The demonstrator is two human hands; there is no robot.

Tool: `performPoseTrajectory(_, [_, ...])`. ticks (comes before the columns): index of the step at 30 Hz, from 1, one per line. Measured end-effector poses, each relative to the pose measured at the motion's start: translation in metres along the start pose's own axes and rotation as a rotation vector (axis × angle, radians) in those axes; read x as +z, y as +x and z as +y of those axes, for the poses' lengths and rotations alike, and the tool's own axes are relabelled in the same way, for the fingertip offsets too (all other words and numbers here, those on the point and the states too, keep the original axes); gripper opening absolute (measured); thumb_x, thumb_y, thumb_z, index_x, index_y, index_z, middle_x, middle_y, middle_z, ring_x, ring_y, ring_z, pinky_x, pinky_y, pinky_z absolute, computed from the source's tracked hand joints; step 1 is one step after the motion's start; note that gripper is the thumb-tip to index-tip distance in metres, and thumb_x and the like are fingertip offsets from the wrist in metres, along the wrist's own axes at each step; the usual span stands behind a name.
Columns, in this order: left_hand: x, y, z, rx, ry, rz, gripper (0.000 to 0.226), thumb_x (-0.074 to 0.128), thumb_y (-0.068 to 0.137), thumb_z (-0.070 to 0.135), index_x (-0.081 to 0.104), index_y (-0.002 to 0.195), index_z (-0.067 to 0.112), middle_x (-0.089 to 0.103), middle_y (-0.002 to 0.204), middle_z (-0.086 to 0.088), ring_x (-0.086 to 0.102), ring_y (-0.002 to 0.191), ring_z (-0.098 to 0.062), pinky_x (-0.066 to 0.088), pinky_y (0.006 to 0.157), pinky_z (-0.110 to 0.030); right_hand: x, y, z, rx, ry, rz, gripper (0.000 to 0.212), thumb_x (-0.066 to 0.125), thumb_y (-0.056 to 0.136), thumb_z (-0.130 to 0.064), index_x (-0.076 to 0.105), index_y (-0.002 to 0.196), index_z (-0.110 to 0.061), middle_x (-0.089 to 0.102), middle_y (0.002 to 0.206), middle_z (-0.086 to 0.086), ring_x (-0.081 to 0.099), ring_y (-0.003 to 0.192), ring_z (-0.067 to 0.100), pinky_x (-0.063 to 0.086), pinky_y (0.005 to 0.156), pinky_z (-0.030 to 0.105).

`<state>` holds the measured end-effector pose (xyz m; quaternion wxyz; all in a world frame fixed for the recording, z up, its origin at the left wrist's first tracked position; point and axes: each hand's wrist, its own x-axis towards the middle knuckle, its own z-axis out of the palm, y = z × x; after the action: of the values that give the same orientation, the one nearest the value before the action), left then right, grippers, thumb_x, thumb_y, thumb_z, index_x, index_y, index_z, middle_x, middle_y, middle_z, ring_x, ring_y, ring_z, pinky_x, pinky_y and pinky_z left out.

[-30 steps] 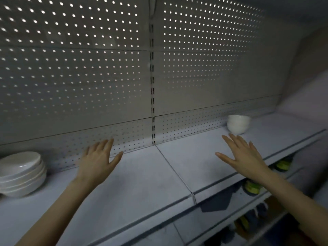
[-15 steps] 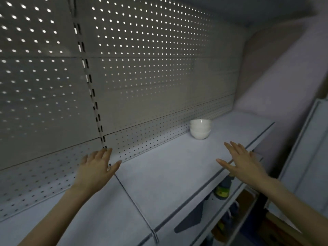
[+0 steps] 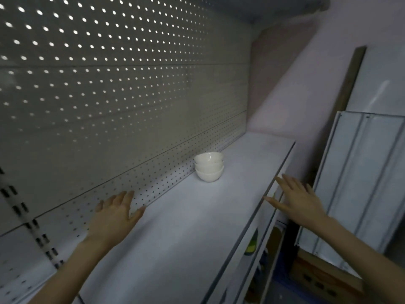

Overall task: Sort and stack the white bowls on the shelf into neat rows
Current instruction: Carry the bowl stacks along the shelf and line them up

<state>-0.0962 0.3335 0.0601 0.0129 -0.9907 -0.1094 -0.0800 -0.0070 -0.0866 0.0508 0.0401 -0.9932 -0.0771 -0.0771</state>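
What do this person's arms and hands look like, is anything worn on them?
Nothing shows on them: the left hand and right hand are bare, with no gloves, rings or watch in view. Both forearms are bare too, with no sleeve down to the picture's edge.

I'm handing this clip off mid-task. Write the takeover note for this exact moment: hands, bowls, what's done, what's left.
Left hand: open, empty, fingers spread, over the shelf near the pegboard.
Right hand: open, empty, at the shelf's front edge.
Bowls: one small nested stack, upright, against the pegboard, ahead of both hands and untouched.
Done: that stack looks neat.
Left: only one stack shows here, so no row yet. Probably reach for it next, or bring other bowls alongside.
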Motion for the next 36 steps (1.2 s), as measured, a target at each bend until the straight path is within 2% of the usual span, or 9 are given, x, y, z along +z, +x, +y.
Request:
performPoseTrajectory(6, [0.016,0.041,0.048,0.012,0.010,-0.012,0.067,0.029,0.095,0.056,0.028,0.149,0.015,0.034,0.153,-0.007,0.036,0.138,-0.027,0.025,0.114,-0.042,0.010,0.036,0.038,-0.005,0.007,-0.017,0.082,0.025,0.083,-0.071,0.004,0.150,-0.027,0.003,0.159,-0.002,0.008,0.145,0.018,0.007,0.116,0.045])
performPoseTrajectory(9, [0.024,0.061,0.077,0.003,0.004,-0.008,0.067,0.028,0.096,0.056,0.027,0.149,0.015,0.034,0.153,-0.006,0.037,0.137,-0.026,0.026,0.113,-0.041,0.013,0.065,0.064,-0.030,0.010,-0.020,0.095,0.002,0.073,-0.084,0.002,0.150,-0.028,0.003,0.159,-0.001,0.009,0.145,0.020,0.009,0.116,0.046])
performPoseTrajectory(12, [0.032,0.082,0.109,-0.053,-0.029,-0.003,0.067,0.026,0.096,0.057,0.024,0.150,0.017,0.032,0.154,-0.004,0.034,0.139,-0.024,0.025,0.114,-0.039,0.018,0.100,0.090,-0.076,0.031,-0.042,0.123,-0.019,0.046,-0.093,0.001,0.149,-0.029,0.003,0.159,-0.001,0.010,0.145,0.019,0.011,0.117,0.046])
performPoseTrajectory(16, [0.046,0.104,0.154,-0.116,-0.111,-0.014,0.067,0.029,0.096,0.057,0.026,0.149,0.016,0.034,0.153,-0.004,0.036,0.138,-0.023,0.029,0.112,-0.038,0.028,0.143,0.119,-0.174,0.117,-0.069,0.113,-0.003,0.056,-0.092,0.006,0.149,-0.028,0.007,0.158,0.001,0.014,0.144,0.020,0.020,0.115,0.047])
performPoseTrajectory(21, [0.059,0.120,0.201,-0.217,-0.221,-0.055,0.070,0.029,0.096,0.058,0.020,0.151,0.017,0.028,0.156,-0.005,0.032,0.140,-0.023,0.032,0.110,-0.038,0.037,0.187,0.136,-0.294,0.231,-0.186,0.114,0.006,0.056,-0.094,0.007,0.149,-0.029,0.005,0.158,-0.001,0.011,0.144,0.018,0.016,0.117,0.043])
performPoseTrajectory(23, [0.061,0.126,0.214,-0.261,-0.282,-0.082,0.073,0.031,0.095,0.059,0.016,0.152,0.016,0.025,0.157,-0.005,0.031,0.141,-0.023,0.033,0.109,-0.038,0.040,0.202,0.133,-0.336,0.278,-0.237,0.105,0.014,0.066,-0.092,0.006,0.149,-0.028,0.004,0.158,-0.002,0.009,0.145,0.018,0.013,0.118,0.043])
performPoseTrajectory(29, [0.070,0.150,0.232,-0.365,-0.529,-0.080,0.087,0.046,0.090,0.059,0.007,0.153,0.016,0.016,0.160,-0.004,0.024,0.144,-0.022,0.029,0.111,-0.040,0.056,0.236,0.088,-0.443,0.444,-0.368,0.092,0.029,0.075,-0.076,0.007,0.149,-0.027,0.003,0.158,-0.005,0.010,0.144,0.012,0.014,0.117,0.037])
performPoseTrajectory(33, [0.080,0.182,0.226,-0.380,-0.815,-0.026,0.100,0.063,0.082,0.052,0.004,0.153,0.013,0.011,0.161,-0.004,0.018,0.146,-0.022,0.022,0.117,-0.040,0.066,0.261,0.044,-0.507,0.572,-0.425,0.083,0.043,0.084,-0.063,0.009,0.149,-0.025,0.006,0.158,-0.006,0.014,0.143,0.013,0.019,0.116,0.038])
performPoseTrajectory(36, [0.090,0.203,0.221,-0.362,-1.000,-0.034,0.117,0.074,0.067,0.061,0.008,0.153,0.015,0.019,0.159,-0.002,0.023,0.144,-0.021,0.025,0.116,-0.040,0.072,0.279,0.012,-0.536,0.695,-0.435,0.083,0.049,0.087,-0.055,0.009,0.150,-0.018,0.009,0.157,-0.002,0.016,0.143,0.013,0.019,0.114,0.033])
